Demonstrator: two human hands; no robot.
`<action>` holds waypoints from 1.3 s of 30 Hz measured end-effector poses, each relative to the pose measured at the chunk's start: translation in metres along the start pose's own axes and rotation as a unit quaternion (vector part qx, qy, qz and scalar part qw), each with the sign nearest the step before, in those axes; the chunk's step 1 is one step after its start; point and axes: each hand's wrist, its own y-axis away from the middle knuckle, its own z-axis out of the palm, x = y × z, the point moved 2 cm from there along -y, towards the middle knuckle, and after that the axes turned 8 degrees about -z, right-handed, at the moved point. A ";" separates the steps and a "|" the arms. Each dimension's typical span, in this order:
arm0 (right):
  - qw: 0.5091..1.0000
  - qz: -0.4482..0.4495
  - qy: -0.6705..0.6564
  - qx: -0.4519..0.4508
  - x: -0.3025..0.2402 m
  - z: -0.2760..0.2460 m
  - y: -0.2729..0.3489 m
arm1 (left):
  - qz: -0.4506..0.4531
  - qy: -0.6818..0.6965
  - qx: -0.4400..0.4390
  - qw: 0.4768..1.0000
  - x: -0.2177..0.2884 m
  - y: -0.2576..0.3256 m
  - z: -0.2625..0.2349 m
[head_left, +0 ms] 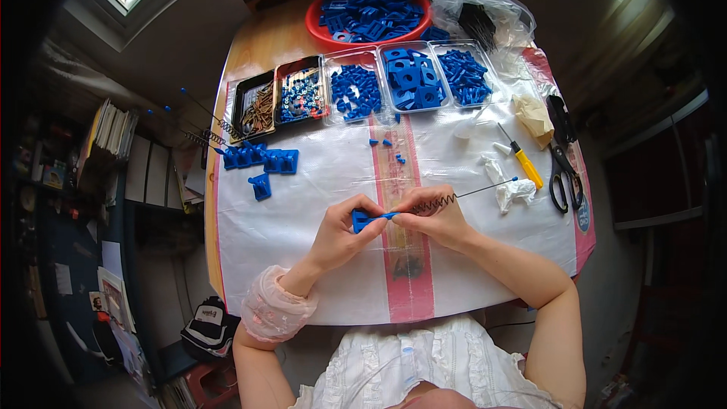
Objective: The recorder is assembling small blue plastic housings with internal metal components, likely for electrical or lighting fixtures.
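Over the middle of the table, my left hand (335, 229) is closed around a blue plastic bracket (360, 220). My right hand (441, 221) pinches a dark coiled spring wire (438, 202), whose straight end runs out to the right and has a small blue tip. Between my fingertips a narrow blue piece meets the bracket; my fingers hide how they join. Several similar blue brackets (261, 159) with spring wires stand grouped at the left, and one bracket (260, 187) lies apart. A few small blue plastic pegs (387, 142) lie beyond my hands.
Beyond the pegs stand trays of screws (257, 108), small nuts or washers (301, 96) and blue parts (413, 79). Behind them is a red basin (312, 21); a clear bag (511, 11) lies right of it. A yellow screwdriver (528, 169), crumpled tissue (515, 194) and black scissors (562, 178) lie right.
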 end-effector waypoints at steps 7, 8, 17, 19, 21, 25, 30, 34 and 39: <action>1.000 -0.004 -0.006 -0.002 0.001 -0.001 0.001 | -0.008 -0.021 -0.004 1.000 0.002 0.000 -0.001; 1.000 -0.003 -0.007 -0.002 0.001 -0.002 0.001 | -0.008 -0.019 -0.005 1.000 0.001 0.000 -0.001; 1.000 -0.002 -0.015 0.001 0.003 -0.001 0.001 | -0.015 -0.022 0.001 1.000 0.003 0.000 0.000; 1.000 -0.003 -0.002 0.002 0.001 -0.001 0.000 | -0.017 -0.031 0.003 0.999 0.003 0.000 0.000; 1.000 0.000 0.005 0.004 0.000 -0.001 0.001 | -0.023 -0.036 0.006 0.999 0.003 0.000 -0.001; 1.000 -0.002 -0.003 0.010 0.002 0.000 0.001 | -0.007 -0.035 0.005 0.999 0.002 -0.001 0.000; 1.000 -0.005 0.006 0.006 0.002 -0.001 0.000 | -0.013 -0.024 0.006 1.000 0.001 -0.001 -0.001; 1.000 -0.017 0.007 0.002 0.006 -0.003 0.000 | -0.006 -0.036 0.008 0.999 0.001 -0.001 -0.001; 1.000 -0.016 0.011 0.002 0.007 -0.002 0.000 | -0.002 -0.032 0.014 0.999 0.002 -0.001 0.001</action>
